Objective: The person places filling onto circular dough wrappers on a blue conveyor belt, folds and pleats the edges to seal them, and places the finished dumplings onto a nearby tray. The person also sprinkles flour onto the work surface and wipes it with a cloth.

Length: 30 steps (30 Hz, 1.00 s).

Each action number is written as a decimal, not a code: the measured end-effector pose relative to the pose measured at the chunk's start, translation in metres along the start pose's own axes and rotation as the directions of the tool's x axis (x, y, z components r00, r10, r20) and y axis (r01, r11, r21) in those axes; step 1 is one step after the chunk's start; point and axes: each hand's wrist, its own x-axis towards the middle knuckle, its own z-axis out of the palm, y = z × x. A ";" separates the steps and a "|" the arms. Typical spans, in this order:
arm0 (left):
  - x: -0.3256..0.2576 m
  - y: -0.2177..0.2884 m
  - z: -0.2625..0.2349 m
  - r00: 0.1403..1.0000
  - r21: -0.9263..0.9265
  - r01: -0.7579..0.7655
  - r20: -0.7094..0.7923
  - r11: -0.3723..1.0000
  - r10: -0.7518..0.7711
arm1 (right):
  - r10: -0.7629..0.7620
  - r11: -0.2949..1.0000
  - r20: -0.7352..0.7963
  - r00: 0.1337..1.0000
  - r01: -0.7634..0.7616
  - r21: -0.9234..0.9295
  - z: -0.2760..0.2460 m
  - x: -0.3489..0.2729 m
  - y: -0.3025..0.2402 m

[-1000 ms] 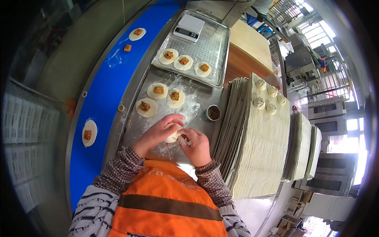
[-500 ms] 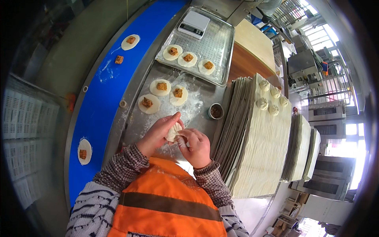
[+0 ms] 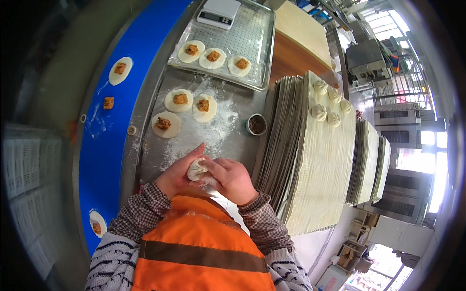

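Observation:
A pleated dough bun point(image 3: 196, 169) rests in the cupped palm of my left hand point(image 3: 177, 175), close to my apron. My right hand point(image 3: 230, 180) bends over it from the right, its fingers closed on the bun's gathered edge. Beyond my hands, on the floured metal table, lie three flat dough rounds topped with orange-brown filling; the nearest filled round point(image 3: 166, 124) is just past my left thumb. A small round tub point(image 3: 256, 124) of dark contents stands to their right.
On the left runs a blue conveyor belt point(image 3: 104, 160) carrying filled rounds and a loose filling lump point(image 3: 108, 103). A metal tray point(image 3: 252, 48) ahead holds three filled rounds and a white scale point(image 3: 218, 13). Stacked cloth-covered boards point(image 3: 318, 174) at right carry several finished buns point(image 3: 319, 112).
The dough has turned from a loose folded piece into a rounder bun with visible pleats. My right fingers now reach over its top. Rounds on the belt have moved nearer me, and the view has shifted.

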 end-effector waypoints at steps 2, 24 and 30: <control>0.010 0.002 -0.006 1.000 0.024 0.029 -0.001 0.999 -0.029 | 0.053 0.999 0.025 0.998 -0.053 -0.004 0.008 -0.004 0.012; 0.130 0.024 -0.019 0.940 0.110 -0.298 -0.135 0.948 0.312 | 0.680 0.602 -0.299 0.670 -0.742 -0.295 -0.007 0.006 0.236; 0.129 0.024 -0.013 0.925 0.101 -0.312 -0.197 0.945 0.326 | 0.705 0.622 -0.328 0.629 -0.771 -0.141 -0.007 0.002 0.235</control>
